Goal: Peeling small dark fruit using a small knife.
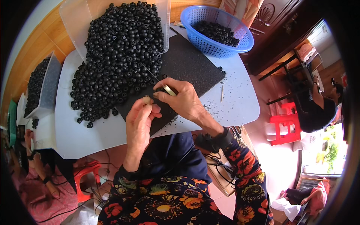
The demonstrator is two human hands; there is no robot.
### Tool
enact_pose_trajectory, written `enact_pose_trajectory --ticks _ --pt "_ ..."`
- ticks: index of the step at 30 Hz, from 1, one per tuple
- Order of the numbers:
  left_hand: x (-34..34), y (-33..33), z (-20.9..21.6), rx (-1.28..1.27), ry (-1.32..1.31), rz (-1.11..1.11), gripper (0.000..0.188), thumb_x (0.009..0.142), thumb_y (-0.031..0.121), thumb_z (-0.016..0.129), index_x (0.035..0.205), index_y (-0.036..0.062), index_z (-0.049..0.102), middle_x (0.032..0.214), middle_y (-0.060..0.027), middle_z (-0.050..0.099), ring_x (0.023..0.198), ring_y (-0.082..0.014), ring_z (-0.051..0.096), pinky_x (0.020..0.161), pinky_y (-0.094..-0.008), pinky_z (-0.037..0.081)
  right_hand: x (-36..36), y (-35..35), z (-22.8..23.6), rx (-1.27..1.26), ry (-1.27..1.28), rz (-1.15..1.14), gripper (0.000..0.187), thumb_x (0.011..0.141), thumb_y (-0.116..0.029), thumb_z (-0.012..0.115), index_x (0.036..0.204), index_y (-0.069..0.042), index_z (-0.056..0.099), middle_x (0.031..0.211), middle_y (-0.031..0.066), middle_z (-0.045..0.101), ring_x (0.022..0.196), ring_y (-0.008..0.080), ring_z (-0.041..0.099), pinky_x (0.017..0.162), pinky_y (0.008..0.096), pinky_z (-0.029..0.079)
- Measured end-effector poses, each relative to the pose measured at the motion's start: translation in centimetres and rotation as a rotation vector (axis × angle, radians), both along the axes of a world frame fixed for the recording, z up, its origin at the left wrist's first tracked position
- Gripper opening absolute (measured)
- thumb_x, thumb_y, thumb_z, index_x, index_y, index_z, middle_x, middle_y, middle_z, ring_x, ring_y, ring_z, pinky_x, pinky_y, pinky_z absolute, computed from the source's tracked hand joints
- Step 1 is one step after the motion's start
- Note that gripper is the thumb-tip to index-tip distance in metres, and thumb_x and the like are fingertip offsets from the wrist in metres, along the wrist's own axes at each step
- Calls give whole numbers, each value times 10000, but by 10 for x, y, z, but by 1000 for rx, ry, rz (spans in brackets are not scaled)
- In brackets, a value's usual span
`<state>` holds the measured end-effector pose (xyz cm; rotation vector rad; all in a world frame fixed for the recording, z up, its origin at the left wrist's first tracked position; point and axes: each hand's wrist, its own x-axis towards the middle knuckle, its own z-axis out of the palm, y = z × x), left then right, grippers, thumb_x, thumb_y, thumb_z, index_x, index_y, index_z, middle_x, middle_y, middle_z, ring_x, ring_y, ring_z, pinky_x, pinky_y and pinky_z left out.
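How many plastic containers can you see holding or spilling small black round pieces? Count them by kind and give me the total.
Translucent rectangular plastic bins: 2 (one tipped on the table, the other at far left)
Blue perforated plastic basket: 1
Total: 3 containers with small black round pieces

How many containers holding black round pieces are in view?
3: a clear bin at the table's far side, black round pieces spilling from it; a blue perforated basket at the far right; a translucent bin beyond the left edge. Others may be hidden.
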<state>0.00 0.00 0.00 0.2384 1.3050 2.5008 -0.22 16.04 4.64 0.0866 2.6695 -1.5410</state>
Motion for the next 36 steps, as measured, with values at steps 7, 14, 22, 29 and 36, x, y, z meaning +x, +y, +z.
enact_pose_trajectory --ticks 7,14,22,29,36 --pt "11 23 14 74 -23 -34 238 927 100 495 1125 -19 553 933 -37 591 840 -91 547 768 -232 458 27 -16 -10 -295 356 -77 175 839 -138 648 983 -38 664 927 79 576 852 170 583 729 287 508" --pt "15 26 1 -17 104 17 249 905 72 546 1133 -30 540 933 -26 592 821 -74 542 773 -202 450 45 -12 -23 -485 291 -238 126 872 -82 595 962 -8 643 901 74 593 806 125 592 718 253 497" --pt "15 26 4 -243 302 97 207 874 30 588 1071 -26 554 897 -3 566 806 -60 517 746 -202 445 55 -9 -15 -711 42 -276 224 902 -198 596 899 25 606 711 26 608 651 72 532 587 233 458" --pt "15 25 3 -421 485 106 174 875 49 594 1030 -28 575 887 7 532 808 -63 499 730 -202 430 54 -10 -20 -586 50 -253 316 885 -303 625 885 8 569 651 5 531 590 61 460 503 229 396" --pt "14 25 4 -293 383 14 194 874 37 577 1055 -33 572 919 1 532 808 -73 475 732 -208 410 60 -4 -20 -593 91 -229 214 938 -206 518 909 -1 573 650 17 549 586 79 493 520 242 422"
